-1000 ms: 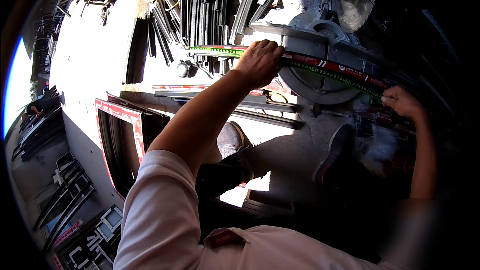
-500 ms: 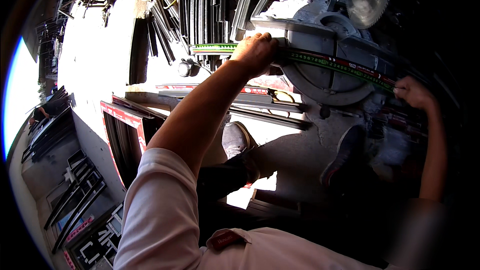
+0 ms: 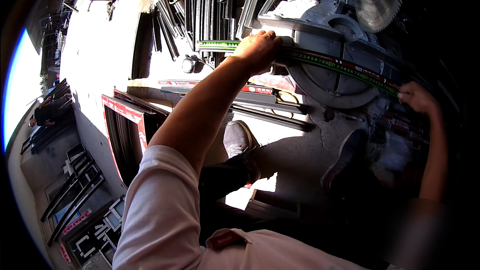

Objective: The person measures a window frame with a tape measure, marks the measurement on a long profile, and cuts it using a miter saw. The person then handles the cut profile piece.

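Observation:
A green tape measure blade (image 3: 345, 72) with dark markings is drawn out along a dark bar with red film (image 3: 367, 69), which lies across the grey base of a mitre saw (image 3: 325, 92). My left hand (image 3: 257, 52) is closed over the bar and the tape, just left of the saw base; its palm side is hidden. To the left of that hand more of the green blade sticks out in the sunlight. At the right, in shade, my right hand (image 3: 419, 97) has its fingers pinched at the other end of the tape. The tape's case cannot be made out.
Above the base is the toothed saw blade (image 3: 380, 5). Long black profiles (image 3: 212, 10) lie beyond my left hand. Red-edged frames (image 3: 122, 112) lean at left, and more bars (image 3: 270, 102) lie near my shoe (image 3: 237, 137). Another person (image 3: 47, 112) is at the far left.
The view has shifted slightly, so the saw and bars sit a little further right. Both hands keep their grips on the tape and bar. The person at far left has changed posture.

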The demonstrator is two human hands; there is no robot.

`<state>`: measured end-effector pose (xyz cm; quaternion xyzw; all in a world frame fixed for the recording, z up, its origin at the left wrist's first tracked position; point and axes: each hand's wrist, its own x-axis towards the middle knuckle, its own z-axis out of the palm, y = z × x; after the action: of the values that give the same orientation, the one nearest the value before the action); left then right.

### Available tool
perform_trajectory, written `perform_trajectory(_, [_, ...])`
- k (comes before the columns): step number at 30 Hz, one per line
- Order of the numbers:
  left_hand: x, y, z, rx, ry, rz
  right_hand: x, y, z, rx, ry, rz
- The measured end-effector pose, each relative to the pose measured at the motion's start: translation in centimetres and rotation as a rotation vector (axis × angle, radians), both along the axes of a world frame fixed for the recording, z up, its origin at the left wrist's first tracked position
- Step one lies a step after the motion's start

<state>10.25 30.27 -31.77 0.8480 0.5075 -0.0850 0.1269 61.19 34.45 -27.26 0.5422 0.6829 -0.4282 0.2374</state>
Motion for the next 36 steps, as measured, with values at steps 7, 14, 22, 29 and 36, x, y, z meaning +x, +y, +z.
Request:
perform_trajectory(7, [-1.0, -0.3, 0.0, -0.002, 0.035, 0.080, 0.7, 0.3, -0.3, -0.030, 0.022, -0.055])
perform_trajectory(14, [-3.0, -0.7, 0.5, 0.008, 0.054, 0.090, -0.8, 0.0, 0.6, -0.042, -0.002, -0.057])
perform_trajectory(22, [-5.3, -0.7, 0.2, 0.019, 0.082, 0.111, -0.4, 0.0, -0.1, 0.010, -0.020, 0.009])
perform_trajectory(29, [-6.1, -0.9, -0.4, 0.054, 0.096, 0.090, 0.5, 0.0, -1.8, 0.072, -0.014, 0.012])
perform_trajectory(36, [-6.4, -1.3, -0.4, 0.092, 0.067, 0.087, -0.2, -0.5, -1.5, 0.126, -0.033, 0.005])
